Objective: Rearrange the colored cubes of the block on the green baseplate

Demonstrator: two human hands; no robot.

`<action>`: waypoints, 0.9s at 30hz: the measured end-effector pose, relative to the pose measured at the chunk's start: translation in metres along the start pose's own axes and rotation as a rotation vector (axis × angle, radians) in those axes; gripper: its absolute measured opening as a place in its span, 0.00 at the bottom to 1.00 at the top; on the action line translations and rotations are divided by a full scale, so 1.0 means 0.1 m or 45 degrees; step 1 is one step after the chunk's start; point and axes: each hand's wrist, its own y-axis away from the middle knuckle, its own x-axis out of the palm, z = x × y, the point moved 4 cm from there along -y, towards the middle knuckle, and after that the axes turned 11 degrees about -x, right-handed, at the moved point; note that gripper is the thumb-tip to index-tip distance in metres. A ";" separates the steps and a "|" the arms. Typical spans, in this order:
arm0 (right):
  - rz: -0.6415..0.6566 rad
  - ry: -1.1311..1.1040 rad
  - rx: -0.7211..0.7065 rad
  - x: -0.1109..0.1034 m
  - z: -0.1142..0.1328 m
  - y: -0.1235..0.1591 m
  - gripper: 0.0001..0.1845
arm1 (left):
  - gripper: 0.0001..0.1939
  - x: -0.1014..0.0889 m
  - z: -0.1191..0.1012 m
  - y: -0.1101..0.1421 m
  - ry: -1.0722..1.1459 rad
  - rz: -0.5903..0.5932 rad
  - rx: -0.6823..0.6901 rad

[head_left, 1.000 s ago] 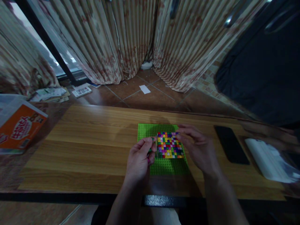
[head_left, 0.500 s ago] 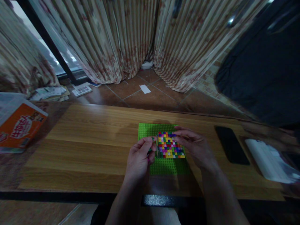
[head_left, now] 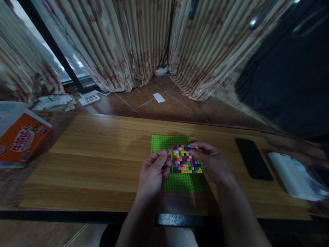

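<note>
- The block of coloured bricks (head_left: 185, 160), a mosaic of red, yellow, purple, green, white and other colours, sits over the middle of the green studded baseplate (head_left: 180, 184); how it meets the studs cannot be told.
- At the block's 9 o'clock edge is the left hand (head_left: 151, 173), its fingers curled shut on a small green piece (head_left: 165, 164), with a bit of pink showing just below.
- The right hand (head_left: 212, 159) comes in from 3 o'clock, fingers bent, tips close together at the block's 1 o'clock corner; a small pale piece (head_left: 196, 148) shows at them, but whether they grip it cannot be told.
- Baseplate and block lie on the wood-grain tabletop (head_left: 97, 157).
- Farther off at 3 o'clock lies a flat black phone-like object (head_left: 254, 159), with a white packet (head_left: 290, 175) beyond it.
- Well away at 9 o'clock is a clear box (head_left: 24, 140) with an orange label.
- On the tiled floor, a white card (head_left: 158, 97) lies at 11 o'clock, papers (head_left: 55, 102) at 10; striped curtains (head_left: 146, 44) hang beyond.
</note>
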 end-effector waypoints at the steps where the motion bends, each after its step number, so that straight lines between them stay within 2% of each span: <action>1: -0.016 -0.031 0.026 0.01 -0.01 0.01 0.12 | 0.18 0.00 0.00 0.00 0.000 0.000 0.000; 5: -0.014 -0.131 0.137 0.06 -0.02 0.03 0.14 | 0.18 0.00 0.00 0.01 0.000 0.014 0.008; 17: -0.064 -0.250 0.216 0.08 -0.05 0.01 0.23 | 0.18 0.01 0.03 0.00 -0.023 0.006 0.016; 21: -0.055 -0.240 0.191 0.09 -0.05 0.02 0.24 | 0.17 0.02 0.04 -0.01 -0.050 0.023 0.016; 27: 0.057 -0.142 0.101 0.06 -0.05 0.00 0.24 | 0.15 0.00 0.06 -0.03 -0.045 0.040 0.000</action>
